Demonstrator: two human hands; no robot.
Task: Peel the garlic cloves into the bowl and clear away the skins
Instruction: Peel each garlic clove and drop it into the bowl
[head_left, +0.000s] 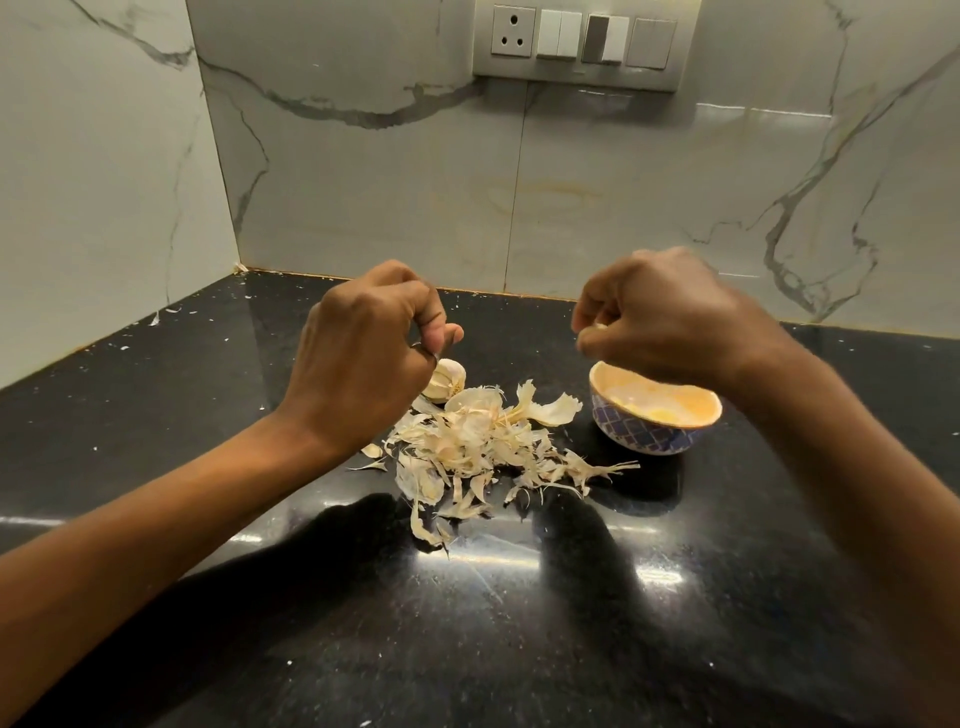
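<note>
My right hand (660, 317) hovers just above the far rim of a small blue-patterned bowl (649, 434) and pinches a pale garlic clove (601, 326) at its fingertips. Peeled cloves lie in the bowl's pale inside. My left hand (363, 358) is raised over the counter with its fingers curled, and whether it holds anything is hidden. Just below it a partial garlic bulb (448, 381) sits on the black counter. A heap of dry garlic skins (478, 447) spreads between the bulb and the bowl and trails toward me.
The black polished counter (467, 623) runs into a corner of white marble walls. A switch panel with a socket (582, 41) hangs on the back wall. Small skin flecks lie scattered near the left wall.
</note>
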